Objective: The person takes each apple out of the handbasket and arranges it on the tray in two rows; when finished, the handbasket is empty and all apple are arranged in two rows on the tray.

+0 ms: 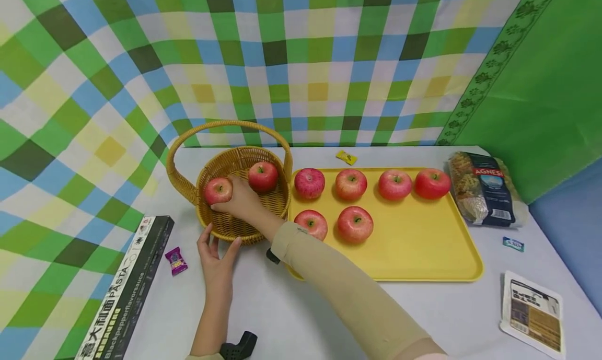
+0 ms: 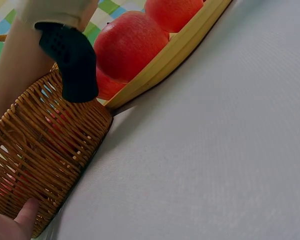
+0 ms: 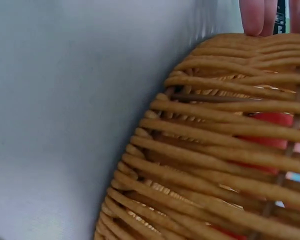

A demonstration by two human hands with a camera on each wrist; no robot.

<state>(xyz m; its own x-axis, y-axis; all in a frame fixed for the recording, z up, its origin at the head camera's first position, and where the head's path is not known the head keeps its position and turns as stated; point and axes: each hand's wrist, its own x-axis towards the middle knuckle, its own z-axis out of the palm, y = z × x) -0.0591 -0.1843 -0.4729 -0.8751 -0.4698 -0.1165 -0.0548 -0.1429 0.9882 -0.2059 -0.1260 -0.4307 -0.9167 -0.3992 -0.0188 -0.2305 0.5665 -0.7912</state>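
Inside the wicker basket (image 1: 226, 161), at its left side, my right hand (image 1: 242, 198) holds a red apple (image 1: 218, 192), with the thumb along its near side. Another apple (image 1: 263, 176) lies in the basket to the right of that hand. My left hand (image 1: 217, 258) touches the basket's near side with its fingers and thumb spread. The left wrist view shows the left thumb (image 2: 27, 215) against the woven wall. Fingertips (image 3: 262, 17) rest at the basket's edge in the right wrist view, where woven strands hide most of the apples.
A yellow tray (image 1: 414, 245) with several apples stands right of the basket. Farther right are a pasta bag (image 1: 489, 190), a small blue packet (image 1: 513, 244) and a flat white package (image 1: 531, 313). A pasta box (image 1: 136, 287) and a purple sweet (image 1: 176, 260) lie left; a yellow sweet (image 1: 346, 157) lies behind the tray.
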